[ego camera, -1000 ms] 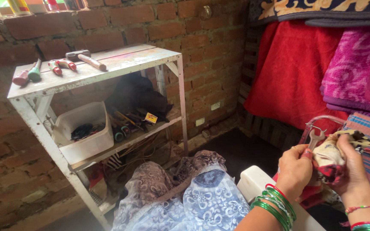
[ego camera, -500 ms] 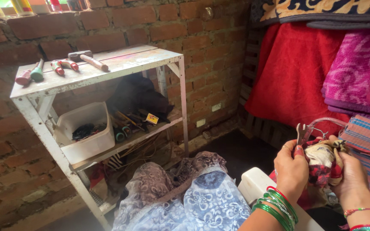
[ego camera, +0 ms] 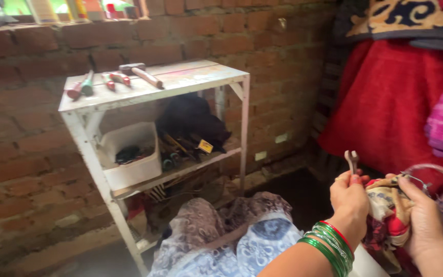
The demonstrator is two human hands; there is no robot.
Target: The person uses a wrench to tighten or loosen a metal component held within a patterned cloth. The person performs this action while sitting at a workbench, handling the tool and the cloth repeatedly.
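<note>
My left hand [ego camera: 350, 201] grips a small metal wrench [ego camera: 352, 160] whose jaw sticks up above my fingers. Green and red bangles [ego camera: 331, 245] ring that wrist. My right hand [ego camera: 424, 218] holds a patterned cream and red cloth [ego camera: 388, 215] bunched between both hands, with a thin wire loop [ego camera: 426, 172] arching over it. Both hands sit at the lower right, close together and touching the cloth.
A white metal shelf [ego camera: 85, 133] stands against the brick wall, with a hammer [ego camera: 139, 73] and screwdrivers [ego camera: 80, 87] on top. Below sit a white tub [ego camera: 132, 161] and a black bag [ego camera: 193, 120]. Red and purple blankets [ego camera: 385, 107] hang at right. Patterned fabric [ego camera: 232, 241] covers my lap.
The view has swung right and dropped slightly. My hands have shifted lower, and the wrench in my left hand now stands more upright above the cloth.
</note>
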